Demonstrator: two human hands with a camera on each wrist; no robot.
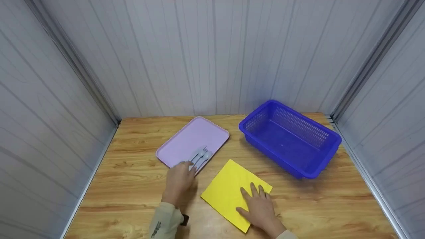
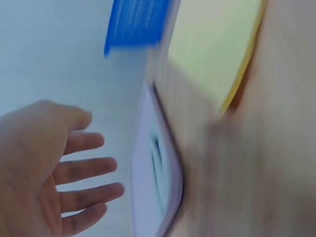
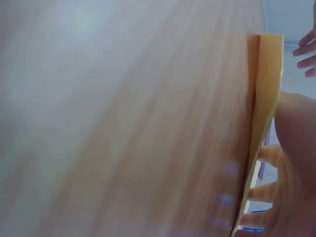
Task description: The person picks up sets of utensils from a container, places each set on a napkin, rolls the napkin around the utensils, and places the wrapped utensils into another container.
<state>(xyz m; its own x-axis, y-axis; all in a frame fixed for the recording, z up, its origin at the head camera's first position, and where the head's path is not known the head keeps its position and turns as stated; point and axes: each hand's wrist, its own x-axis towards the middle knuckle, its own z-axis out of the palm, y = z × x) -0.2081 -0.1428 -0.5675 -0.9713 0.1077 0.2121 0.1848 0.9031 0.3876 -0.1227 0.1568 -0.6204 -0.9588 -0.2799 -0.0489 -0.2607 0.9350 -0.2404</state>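
A pale pink tray (image 1: 196,132) lies flat on the wooden table. Light grey cutlery rests along its near right side, including a fork (image 1: 201,153) and a spoon (image 1: 207,155). My left hand (image 1: 179,181) is over the tray's near edge, close to the cutlery handles. In the left wrist view this hand (image 2: 64,173) has spread fingers with nothing between them, and the cutlery is blurred. My right hand (image 1: 260,205) rests with fingers spread on a flat yellow folded sheet (image 1: 229,189). Its layered edge (image 3: 269,79) shows in the right wrist view.
A blue-purple plastic basket (image 1: 289,139) with perforated sides stands at the back right, with its inside visible. Pale panel walls (image 1: 212,59) enclose the wooden table (image 1: 123,186) at the back and on both sides.
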